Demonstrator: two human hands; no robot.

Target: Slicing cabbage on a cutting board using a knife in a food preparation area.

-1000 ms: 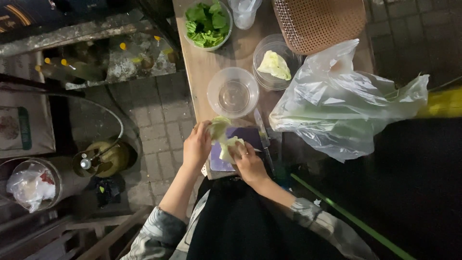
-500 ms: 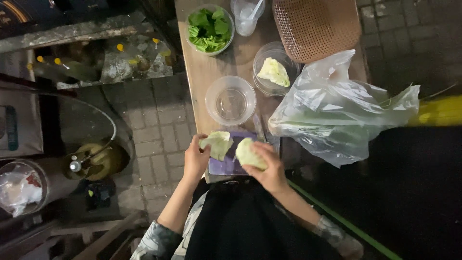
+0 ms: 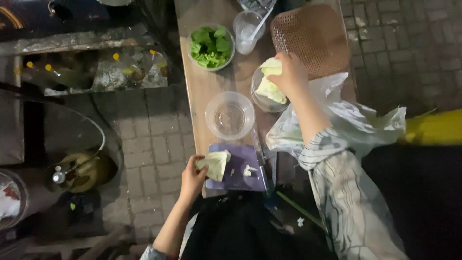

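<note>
Right hand (image 3: 290, 74): closed on pale cabbage piece (image 3: 271, 67) at its 9 o'clock, over clear bowl (image 3: 262, 98). Left hand (image 3: 192, 177): pinching cabbage wedge (image 3: 215, 163) at its 2 o'clock, over purple board (image 3: 245, 180) on table (image 3: 199, 91).

An outdoor food-preparation spot at night. A narrow wooden bench (image 3: 197, 91) stands on brick paving (image 3: 154, 139), carrying a bowl of greens (image 3: 210, 46), a purple cutting board (image 3: 240, 171) and plastic bowls (image 3: 230, 115).

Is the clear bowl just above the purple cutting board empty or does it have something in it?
Empty. The clear bowl shows only its bare see-through bottom, while the neighbouring bowl under the right hand holds pale cabbage pieces.
</note>
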